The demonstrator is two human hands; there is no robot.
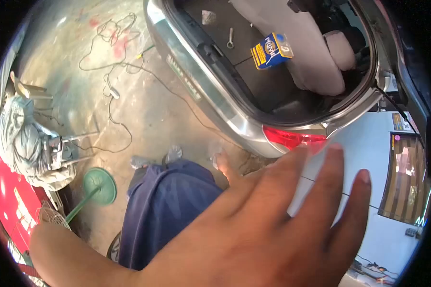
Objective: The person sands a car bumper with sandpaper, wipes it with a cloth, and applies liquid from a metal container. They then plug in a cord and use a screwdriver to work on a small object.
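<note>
My left hand (273,225) spreads large across the lower right foreground, its back to the camera. The fingers are apart and hold nothing; their tips overlap the view of the red tail light (292,138) of a silver car (210,91). The forearm reaches in from the lower left. Blue clothing (172,205) fills the lower middle, behind the hand. My right hand does not show. In the open car boot lie a blue and yellow box (271,50) marked PRIME and a wrench (231,38).
A long cable (111,107) loops over the concrete floor (143,115). At left are a covered chair (19,138), a round green base (99,186) and a red surface (7,191). A bare limb (227,170) shows near the bumper. A striped panel (406,177) is at right.
</note>
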